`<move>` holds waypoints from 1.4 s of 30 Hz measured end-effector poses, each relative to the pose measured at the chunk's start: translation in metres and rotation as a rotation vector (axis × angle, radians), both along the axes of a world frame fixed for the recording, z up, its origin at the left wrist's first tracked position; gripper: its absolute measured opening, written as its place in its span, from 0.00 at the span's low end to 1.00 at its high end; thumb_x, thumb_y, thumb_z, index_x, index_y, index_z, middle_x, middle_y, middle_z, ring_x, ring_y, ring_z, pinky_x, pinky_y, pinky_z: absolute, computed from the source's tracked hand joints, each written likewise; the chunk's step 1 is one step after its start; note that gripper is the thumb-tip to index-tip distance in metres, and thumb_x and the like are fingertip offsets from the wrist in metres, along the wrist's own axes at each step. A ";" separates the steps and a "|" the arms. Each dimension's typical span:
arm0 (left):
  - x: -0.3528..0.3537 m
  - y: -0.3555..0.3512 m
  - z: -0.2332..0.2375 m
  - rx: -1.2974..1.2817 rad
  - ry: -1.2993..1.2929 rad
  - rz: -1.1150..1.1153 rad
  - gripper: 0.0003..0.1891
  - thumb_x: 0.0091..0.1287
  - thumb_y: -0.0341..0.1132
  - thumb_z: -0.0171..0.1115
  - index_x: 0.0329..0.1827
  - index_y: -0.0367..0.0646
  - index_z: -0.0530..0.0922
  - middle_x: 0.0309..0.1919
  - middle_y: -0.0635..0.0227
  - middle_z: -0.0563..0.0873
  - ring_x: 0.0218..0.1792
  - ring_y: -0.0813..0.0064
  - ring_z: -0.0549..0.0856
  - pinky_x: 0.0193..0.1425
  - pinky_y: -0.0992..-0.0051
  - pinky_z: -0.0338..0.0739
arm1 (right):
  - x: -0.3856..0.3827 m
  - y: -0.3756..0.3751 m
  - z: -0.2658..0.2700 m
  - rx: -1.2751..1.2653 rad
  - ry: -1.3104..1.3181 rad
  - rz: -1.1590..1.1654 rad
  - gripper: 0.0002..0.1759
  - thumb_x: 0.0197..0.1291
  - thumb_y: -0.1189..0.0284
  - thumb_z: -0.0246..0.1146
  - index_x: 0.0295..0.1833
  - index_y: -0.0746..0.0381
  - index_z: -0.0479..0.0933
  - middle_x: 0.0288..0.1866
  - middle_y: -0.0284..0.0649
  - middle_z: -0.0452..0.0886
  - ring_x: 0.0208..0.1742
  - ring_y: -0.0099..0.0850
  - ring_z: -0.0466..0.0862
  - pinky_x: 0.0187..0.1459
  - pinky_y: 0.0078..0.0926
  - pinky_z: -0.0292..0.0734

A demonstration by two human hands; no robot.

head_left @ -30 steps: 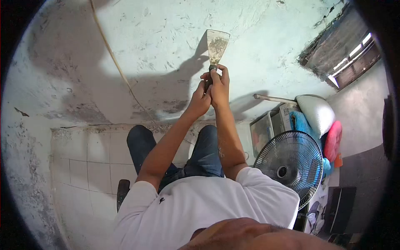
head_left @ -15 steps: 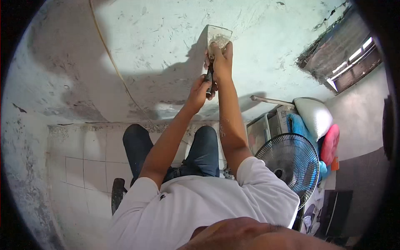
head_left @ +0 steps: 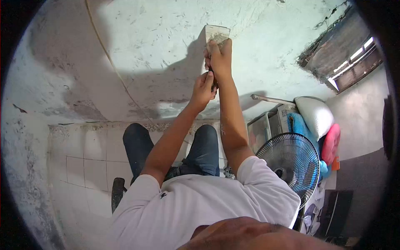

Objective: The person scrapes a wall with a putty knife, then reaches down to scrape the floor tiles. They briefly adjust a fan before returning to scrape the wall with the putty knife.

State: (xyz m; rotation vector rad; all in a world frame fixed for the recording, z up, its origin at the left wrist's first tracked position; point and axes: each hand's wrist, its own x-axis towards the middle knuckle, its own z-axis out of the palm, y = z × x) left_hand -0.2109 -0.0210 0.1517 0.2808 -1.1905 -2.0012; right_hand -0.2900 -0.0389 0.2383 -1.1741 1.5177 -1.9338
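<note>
A wide-bladed scraper (head_left: 217, 30) rests against the whitish wall (head_left: 154, 37), its blade smeared with grey residue. My right hand (head_left: 221, 59) is closed round the upper part of the tool, with the thumb lying on the blade. Just below it, my left hand (head_left: 202, 89) wraps the dark handle. The fingers cover most of that handle, so only small bits of it show. Scratches and scuff marks run over the plaster around the blade.
A yellowish cable (head_left: 109, 56) hangs down the wall at left. To the right stand a black fan (head_left: 287, 164), a white sack-like cushion (head_left: 313, 116), a pink cushion (head_left: 330, 143) and a stick (head_left: 271, 100). A broken-edged opening (head_left: 343, 54) cuts the wall at upper right.
My left hand has turned and closed further over the handle, which shows less. The blade has shifted slightly left and my right hand has moved slightly down.
</note>
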 end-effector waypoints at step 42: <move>0.031 -0.008 0.037 -0.038 0.039 0.021 0.19 0.76 0.49 0.45 0.34 0.42 0.71 0.21 0.69 0.75 0.20 0.78 0.75 0.23 0.78 0.67 | 0.019 -0.013 0.026 -0.343 0.097 0.144 0.10 0.62 0.75 0.53 0.47 0.66 0.65 0.28 0.44 0.78 0.19 0.27 0.76 0.16 0.23 0.69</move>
